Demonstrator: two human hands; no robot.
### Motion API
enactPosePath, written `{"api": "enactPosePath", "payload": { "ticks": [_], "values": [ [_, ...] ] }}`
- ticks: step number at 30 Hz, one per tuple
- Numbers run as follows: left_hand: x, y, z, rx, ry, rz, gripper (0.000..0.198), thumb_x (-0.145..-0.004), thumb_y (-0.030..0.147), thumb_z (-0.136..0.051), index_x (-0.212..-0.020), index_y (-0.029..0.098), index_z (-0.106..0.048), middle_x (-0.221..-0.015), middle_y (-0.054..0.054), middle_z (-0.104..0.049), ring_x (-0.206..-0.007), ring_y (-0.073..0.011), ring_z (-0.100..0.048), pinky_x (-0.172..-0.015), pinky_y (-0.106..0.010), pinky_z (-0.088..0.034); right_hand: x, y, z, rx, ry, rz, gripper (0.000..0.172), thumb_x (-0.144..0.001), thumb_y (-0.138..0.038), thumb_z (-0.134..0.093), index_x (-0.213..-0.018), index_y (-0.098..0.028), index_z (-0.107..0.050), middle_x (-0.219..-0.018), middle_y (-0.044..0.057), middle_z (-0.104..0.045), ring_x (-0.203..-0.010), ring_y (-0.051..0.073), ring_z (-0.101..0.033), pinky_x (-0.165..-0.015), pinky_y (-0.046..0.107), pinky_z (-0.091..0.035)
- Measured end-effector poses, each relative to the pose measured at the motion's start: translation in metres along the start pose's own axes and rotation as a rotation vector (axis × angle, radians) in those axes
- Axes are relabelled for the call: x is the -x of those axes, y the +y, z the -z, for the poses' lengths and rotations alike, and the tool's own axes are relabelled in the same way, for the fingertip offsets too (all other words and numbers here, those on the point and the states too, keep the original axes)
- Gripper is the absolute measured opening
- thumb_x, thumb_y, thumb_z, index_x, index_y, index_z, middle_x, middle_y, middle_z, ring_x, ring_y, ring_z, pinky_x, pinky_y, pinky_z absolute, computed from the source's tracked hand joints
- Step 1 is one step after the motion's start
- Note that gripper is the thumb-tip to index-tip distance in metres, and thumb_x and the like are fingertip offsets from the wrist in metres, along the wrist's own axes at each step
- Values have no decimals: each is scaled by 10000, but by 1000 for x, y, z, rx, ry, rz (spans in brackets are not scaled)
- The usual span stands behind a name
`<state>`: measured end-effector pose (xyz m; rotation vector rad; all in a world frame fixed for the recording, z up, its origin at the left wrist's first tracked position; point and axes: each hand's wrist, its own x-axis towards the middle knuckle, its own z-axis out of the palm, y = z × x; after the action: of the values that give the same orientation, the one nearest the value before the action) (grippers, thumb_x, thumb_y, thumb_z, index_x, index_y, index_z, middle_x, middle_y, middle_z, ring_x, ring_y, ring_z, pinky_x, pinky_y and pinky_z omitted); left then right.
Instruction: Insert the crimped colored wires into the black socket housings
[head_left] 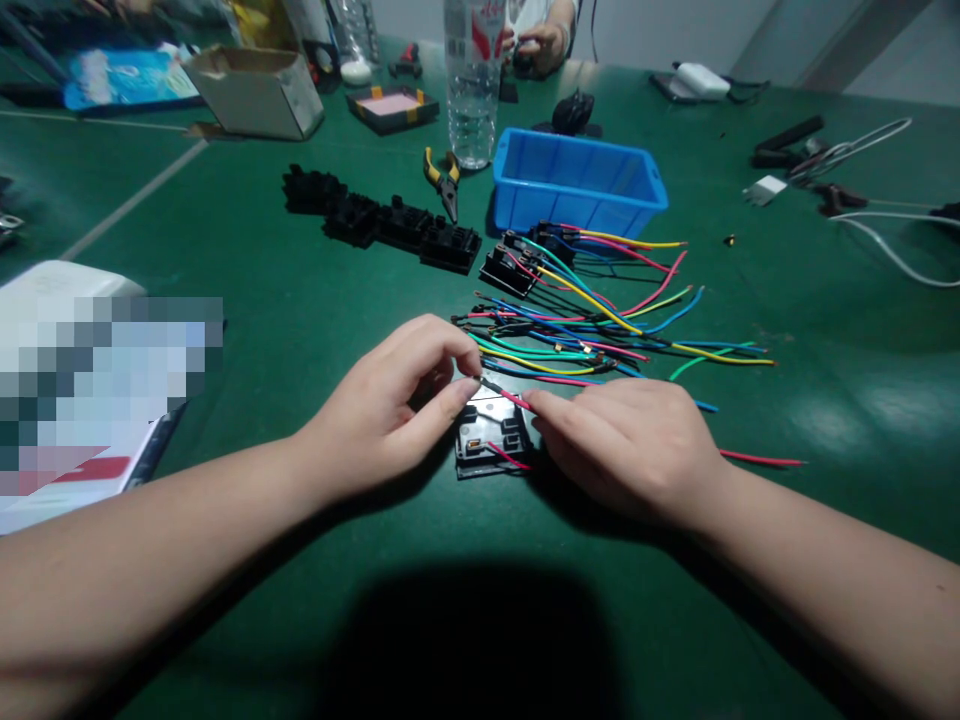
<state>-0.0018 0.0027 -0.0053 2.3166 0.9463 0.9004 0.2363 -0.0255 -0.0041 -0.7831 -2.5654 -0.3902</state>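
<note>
Above a black plastic housing, my left hand pinches the dark-sleeved end of a red wire. Thumb and forefinger of my right hand grip the same wire a little further along, and its sleeve shows between the two hands. The housing lies on the table with slots and ridges facing up, partly hidden by my fingers. Another short red wire runs out of it toward my right hand. Just beyond both hands lies a loose bundle of coloured wires, several with metal terminals.
Wired black housings sit behind the bundle, and a row of black housings is further left. Pliers, a blue bin and a water bottle stand beyond. A phone-like screen lies left; another person's hand is across the table.
</note>
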Motion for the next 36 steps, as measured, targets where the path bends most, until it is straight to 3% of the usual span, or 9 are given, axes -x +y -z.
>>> {"api": "enactPosePath", "payload": {
  "ticks": [8,15,26,36],
  "values": [
    [0,2,1,9,18,-81,59,-868,118,-531,-918,145,-541,-879,-50,-566,-816,-162,-543,-715,-301,-465,2,0,-3,-30,-21,-25,195,-965,-225,-453,-968,-152,-634,-603,-10,-608,-524,148,-500,-528,303,-295],
    [0,4,2,32,-2,-64,59,-844,112,-536,-886,152,-544,-863,-48,-593,-791,-155,-563,-695,-289,-482,1,0,-2,-51,-2,-15,203,-953,-211,-476,-852,-162,-644,-620,6,-635,-533,137,-515,-541,294,-320],
    [0,7,3,32,-50,-41,29,-823,159,-527,-821,186,-536,-773,-30,-600,-716,-151,-567,-656,-283,-480,2,2,-3,-105,-29,-5,184,-934,-214,-495,-938,-146,-665,-635,17,-636,-548,150,-529,-522,311,-342],
    [3,7,5,148,-96,-142,121,-786,74,-553,-816,190,-541,-732,-15,-591,-678,-133,-548,-629,-271,-473,2,7,-6,-168,-25,-32,223,-953,-179,-437,-1008,-127,-648,-637,5,-604,-542,136,-481,-533,288,-309]
  ]
}}
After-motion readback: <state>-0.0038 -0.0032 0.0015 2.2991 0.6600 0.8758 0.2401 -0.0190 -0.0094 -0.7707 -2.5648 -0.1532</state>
